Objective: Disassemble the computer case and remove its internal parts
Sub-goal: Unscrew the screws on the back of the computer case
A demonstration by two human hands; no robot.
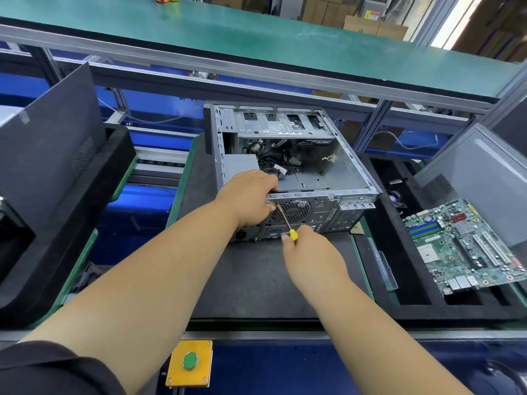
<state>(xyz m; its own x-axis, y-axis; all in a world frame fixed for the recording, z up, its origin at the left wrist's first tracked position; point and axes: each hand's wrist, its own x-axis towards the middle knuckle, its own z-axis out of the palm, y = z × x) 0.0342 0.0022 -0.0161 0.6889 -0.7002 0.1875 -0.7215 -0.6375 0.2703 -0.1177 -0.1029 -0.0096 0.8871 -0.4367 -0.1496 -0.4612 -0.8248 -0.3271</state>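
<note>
We have the computer case [299, 166] lying on its side on the dark mat of the counter [256, 275], open face up, its rear panel toward us. The motherboard [467, 243] already sits apart in the tray on the right, while cables and the power supply [241, 166] remain inside.

Our right hand [308, 252] is closed around the yellow handle of the screwdriver [285, 220], its shaft angled up to the rear panel near the fan grille. Our left hand [251, 195] is clamped over the case's top rear edge, fingers curled right beside the tip; it may also pinch a loosened screw, though we cannot tell.

The main risk, we judge, is the tip slipping out of the screw head under an angled push and jabbing those left fingers or stripping the head. A freed screw could also drop into the case among the cables. If the left hand eases off, the case may skid on the mat.
</note>
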